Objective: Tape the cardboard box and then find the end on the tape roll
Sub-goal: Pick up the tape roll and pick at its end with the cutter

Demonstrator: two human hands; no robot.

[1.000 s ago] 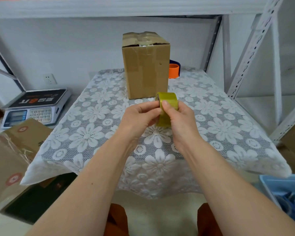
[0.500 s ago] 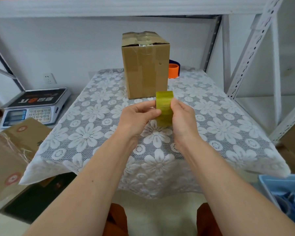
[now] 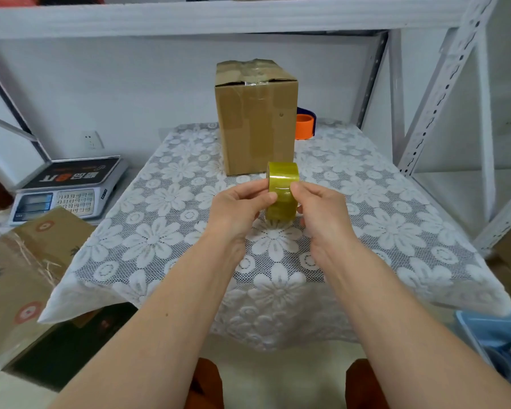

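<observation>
Both hands hold the yellowish translucent roll of packing tape (image 3: 282, 191) upright on its edge above the counter's white floral lace cloth (image 3: 165, 219) — the left hand (image 3: 239, 206) has its grip pinched on the roll's left rim, the right hand (image 3: 322, 209) closed on the right side, thumb across the outer face. Just behind stands the tall brown cardboard box (image 3: 255, 119), its top flaps taped shut.

The tape roll (image 3: 282, 191) I hold is yellow-olive; the cardboard box (image 3: 255, 119) brown; the tablecloth (image 3: 381, 231) white flower lace; the roll (image 3: 304, 126) behind the box, orange.
</observation>
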